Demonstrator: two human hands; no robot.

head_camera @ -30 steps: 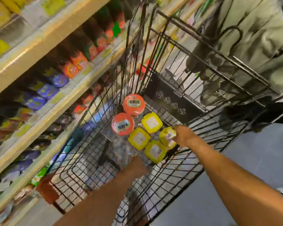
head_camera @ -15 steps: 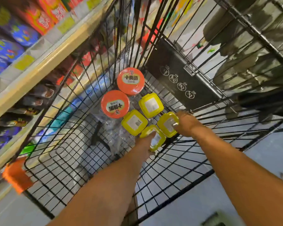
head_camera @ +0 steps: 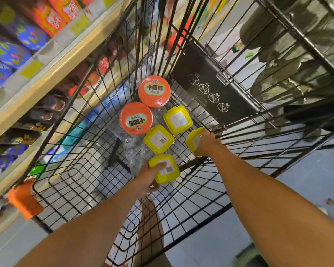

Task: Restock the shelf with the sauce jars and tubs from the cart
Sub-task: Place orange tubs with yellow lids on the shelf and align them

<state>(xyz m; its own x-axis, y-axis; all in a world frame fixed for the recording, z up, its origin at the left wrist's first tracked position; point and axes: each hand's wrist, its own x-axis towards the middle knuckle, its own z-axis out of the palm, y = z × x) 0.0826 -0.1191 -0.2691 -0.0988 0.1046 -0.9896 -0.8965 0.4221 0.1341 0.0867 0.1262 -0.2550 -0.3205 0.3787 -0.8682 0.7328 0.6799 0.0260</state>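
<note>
Fingers (head_camera: 159, 166) of the left hand (head_camera: 148, 180) curl round a square glossy yellow tub (head_camera: 168, 171), earlier only touched; right hand (head_camera: 206, 141) grips another tub (head_camera: 193, 140)

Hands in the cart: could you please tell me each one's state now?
Left hand: grips the nearest yellow tub.
Right hand: grips the rightmost yellow tub.

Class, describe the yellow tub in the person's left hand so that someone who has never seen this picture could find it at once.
Look into the black wire cart beside the shelf, where two orange-lidded jars and four yellow square tubs are clustered. The one meant is the nearest tub, gripped by the left hand; the right hand holds another, and two stand untouched.
</note>
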